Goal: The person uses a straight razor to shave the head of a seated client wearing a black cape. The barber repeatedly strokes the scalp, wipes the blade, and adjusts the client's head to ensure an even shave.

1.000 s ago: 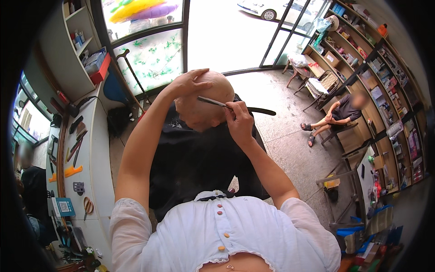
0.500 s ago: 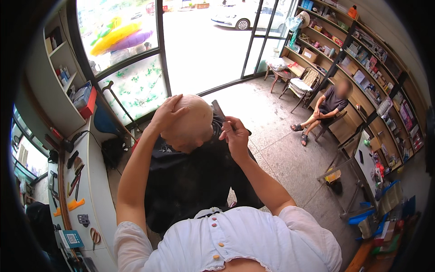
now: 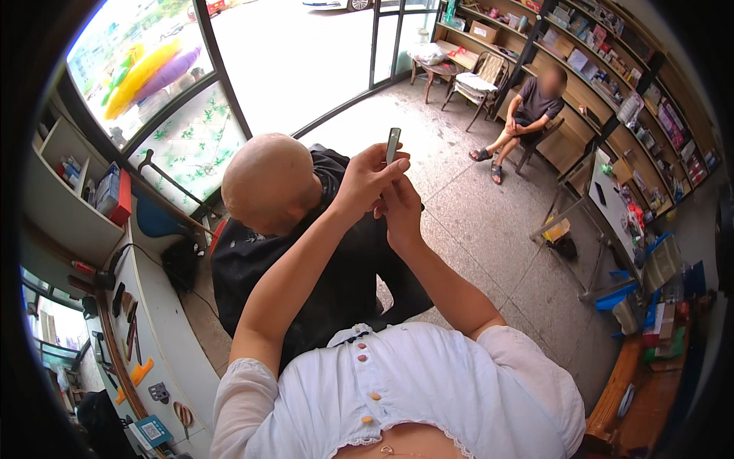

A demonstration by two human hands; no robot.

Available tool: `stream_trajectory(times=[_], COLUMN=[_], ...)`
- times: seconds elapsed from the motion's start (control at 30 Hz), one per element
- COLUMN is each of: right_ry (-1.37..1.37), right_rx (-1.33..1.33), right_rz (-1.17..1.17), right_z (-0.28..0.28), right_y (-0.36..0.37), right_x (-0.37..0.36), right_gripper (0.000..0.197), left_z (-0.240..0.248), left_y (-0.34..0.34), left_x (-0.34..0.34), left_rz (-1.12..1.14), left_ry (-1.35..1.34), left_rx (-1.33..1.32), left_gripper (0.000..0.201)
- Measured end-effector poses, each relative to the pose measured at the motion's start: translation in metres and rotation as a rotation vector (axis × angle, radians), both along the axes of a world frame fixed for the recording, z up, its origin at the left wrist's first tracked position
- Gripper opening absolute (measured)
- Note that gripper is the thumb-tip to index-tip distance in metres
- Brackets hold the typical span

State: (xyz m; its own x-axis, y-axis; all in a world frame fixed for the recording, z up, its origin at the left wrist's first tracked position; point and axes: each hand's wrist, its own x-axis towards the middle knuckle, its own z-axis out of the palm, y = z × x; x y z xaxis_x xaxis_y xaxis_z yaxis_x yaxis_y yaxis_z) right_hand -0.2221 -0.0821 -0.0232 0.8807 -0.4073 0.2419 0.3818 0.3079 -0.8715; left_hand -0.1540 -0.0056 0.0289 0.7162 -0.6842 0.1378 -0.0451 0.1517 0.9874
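My two hands meet in front of me, just right of the bald head (image 3: 267,180) of a person in a black cape (image 3: 321,294). A straight razor (image 3: 393,143) points up from between them, its flat metal blade showing. Around its lower part my right hand (image 3: 402,210) is closed; the handle is mostly hidden by the fingers. My left hand (image 3: 361,182) is closed on the razor too, thumb and fingers at the base of the blade. The head is bowed and apart from both hands.
On the left, a white counter (image 3: 172,336) carries scissors (image 3: 183,414), an orange comb (image 3: 141,371) and other tools. A walking stick (image 3: 172,180) leans by the glass front. Another person (image 3: 535,103) sits at the right before shelves (image 3: 604,115), near a side table (image 3: 608,206).
My left hand has come off the bald head and over to the razor in my right hand. The razor now stands more upright. The whole view has shifted.
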Motion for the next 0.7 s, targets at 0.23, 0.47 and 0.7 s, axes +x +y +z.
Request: stream_trajectory(times=[0.23, 0.47, 0.7], right_ry=[0.082, 0.093, 0.051], right_rx=[0.065, 0.173, 0.239], right_rz=[-0.116, -0.238, -0.582], right_z=[-0.010, -0.030, -0.015], right_y=[-0.023, -0.043, -0.123], right_x=[-0.018, -0.023, -0.036], right_gripper=[0.014, 0.011, 0.017], left_z=[-0.011, -0.036, -0.085], left_y=[-0.055, -0.083, -0.053], left_x=[-0.014, -0.010, -0.023], left_rz=[0.098, 0.004, 0.235], left_ry=[0.158, 0.408, -1.168], left_rx=[-0.058, -0.218, 0.730], left_gripper=[0.028, 0.055, 0.034])
